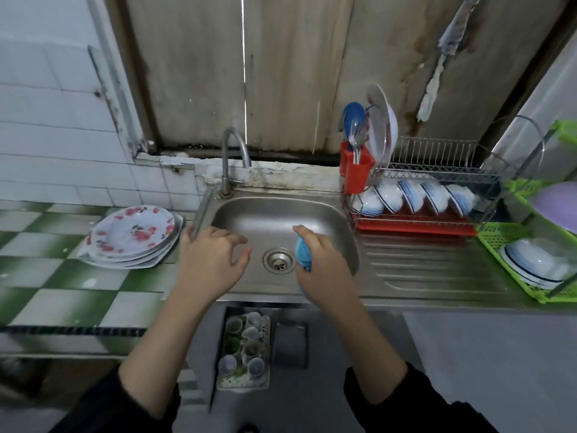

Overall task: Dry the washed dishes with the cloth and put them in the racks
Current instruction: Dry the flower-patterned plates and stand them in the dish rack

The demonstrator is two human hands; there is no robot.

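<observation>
A steel sink [274, 220] is set in a table [62, 276] tiled in green and white checks, against a white tiled wall and a stained panel.

Nearest, on the floor below the front of the sink, a tray [243, 384] holds small cups [234, 325], mouths up; what is in them is too blurred to tell. Two forearms in black sleeves reach up over the sink's front edge.

The left hand [209, 260] hovers over the sink's left part, fingers loosely spread and a little bent, holding nothing. The right hand [324, 267] is over the sink's right part, just right of the drain [278, 260], fingers curled round a bunched blue cloth [303, 253] that sticks out on the thumb side. The basin holds no dishes.

Left of the sink, a pile of plates [132, 235] with red flowers lies flat on the table, the top one face up.

At the back left corner of the sink rises a curved tap [232, 157].

Right of the sink, past the ribbed drainboard, a green rack [496, 242] holds stacked bowls [537, 264], white with a dark rim line, in its lower level, and a purple dish [559, 207] on the level above.

Behind the sink's right corner stands a wire rack [437, 173]. Its lower tier holds a row of blue-and-white bowls [421, 195] tilted on edge, above a red drip tray [415, 228]. A red holder [356, 170] hangs on the end nearest the sink, with cutlery [356, 142] and a blue ladle [353, 115] standing in it. One white plate [382, 126] stands upright in the upper tier, next to the holder.
</observation>
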